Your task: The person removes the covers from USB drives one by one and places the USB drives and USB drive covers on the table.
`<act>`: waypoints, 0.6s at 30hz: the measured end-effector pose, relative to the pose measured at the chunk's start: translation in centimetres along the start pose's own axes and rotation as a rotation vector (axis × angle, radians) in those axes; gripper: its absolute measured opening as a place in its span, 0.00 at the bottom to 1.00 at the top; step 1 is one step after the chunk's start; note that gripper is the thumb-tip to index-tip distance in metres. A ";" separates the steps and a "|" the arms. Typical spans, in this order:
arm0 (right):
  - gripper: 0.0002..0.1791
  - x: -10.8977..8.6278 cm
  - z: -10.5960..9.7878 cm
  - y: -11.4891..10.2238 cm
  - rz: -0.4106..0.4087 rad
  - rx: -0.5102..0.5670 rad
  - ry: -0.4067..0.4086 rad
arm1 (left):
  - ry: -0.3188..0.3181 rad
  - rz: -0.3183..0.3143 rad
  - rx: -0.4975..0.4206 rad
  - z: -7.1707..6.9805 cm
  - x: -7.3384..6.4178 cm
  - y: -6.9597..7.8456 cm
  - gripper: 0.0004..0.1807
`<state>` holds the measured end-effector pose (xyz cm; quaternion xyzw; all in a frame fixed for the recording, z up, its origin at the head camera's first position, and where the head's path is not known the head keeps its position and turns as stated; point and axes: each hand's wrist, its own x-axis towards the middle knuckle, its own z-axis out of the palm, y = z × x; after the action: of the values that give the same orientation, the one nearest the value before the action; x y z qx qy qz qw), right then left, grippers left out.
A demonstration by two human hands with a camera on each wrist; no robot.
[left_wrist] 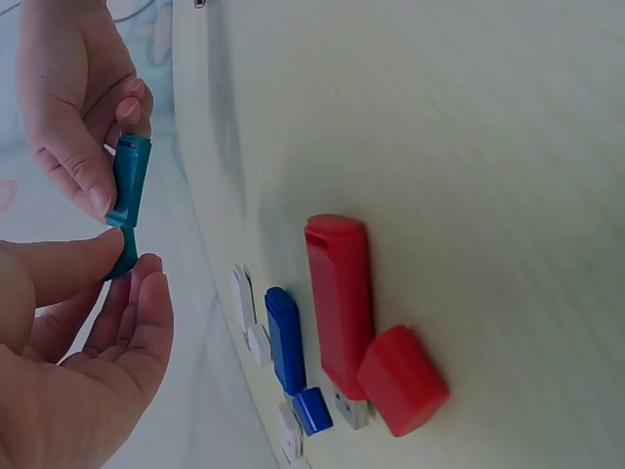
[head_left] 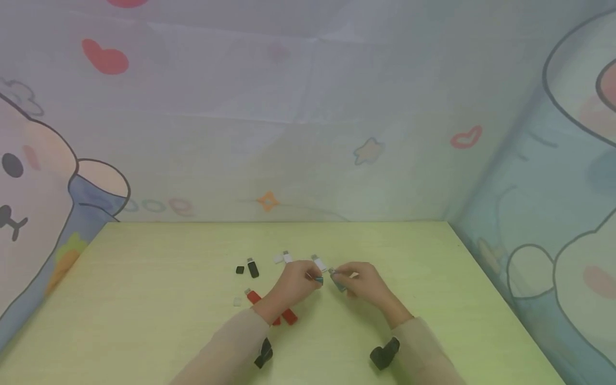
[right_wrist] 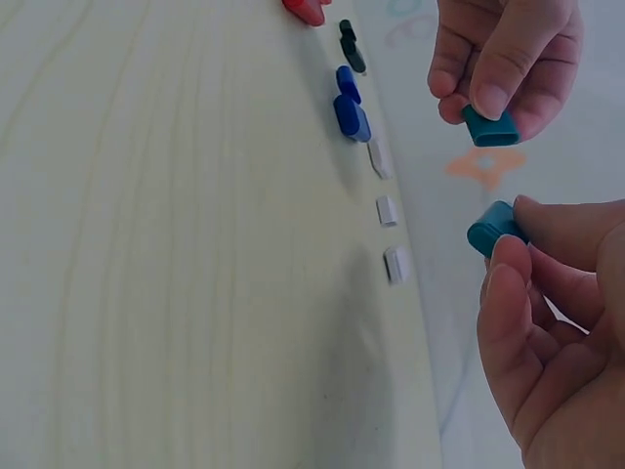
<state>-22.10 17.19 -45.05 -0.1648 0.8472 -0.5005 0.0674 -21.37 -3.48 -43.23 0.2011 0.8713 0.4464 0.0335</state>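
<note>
Between left thumb and fingers, my left hand [head_left: 298, 279] pinches a small teal USB stick cap [right_wrist: 490, 129]. My right hand [head_left: 362, 280] holds the teal USB stick [left_wrist: 130, 181] by its body, its metal plug [head_left: 332, 271] showing in the head view. Cap and stick are close together, with a gap between them in the head and right wrist views. Both are held above the table, and the fingers cover part of each. Below the left wrist lies a red USB stick [left_wrist: 340, 308], partly hidden by that arm in the head view, with its red cap [left_wrist: 402, 381] beside it.
On the table [head_left: 385, 246] lie a blue USB stick [left_wrist: 285, 337] with its blue cap [left_wrist: 313, 410], a black USB stick [head_left: 253, 268], a black cap [head_left: 239, 270], white USB sticks [head_left: 319, 263] and a pale cap [head_left: 237, 301]. A printed cloth [head_left: 308, 160] hangs behind.
</note>
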 end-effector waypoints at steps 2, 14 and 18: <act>0.17 0.1 0.1 0.1 0.015 0.001 0.000 | -0.002 0.000 0.009 0.1 0.2 -0.2 0.04; 0.16 1.2 0.9 1.6 0.083 -0.041 -0.010 | -0.011 0.016 0.110 0.5 1.6 -0.9 0.03; 0.15 1.4 1.2 1.5 0.130 -0.045 -0.013 | -0.016 0.014 0.138 0.7 2.0 -1.0 0.04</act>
<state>-23.40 16.43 -46.87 -0.1140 0.8669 -0.4745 0.1017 -23.41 -2.71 -44.24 0.2128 0.8982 0.3840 0.0235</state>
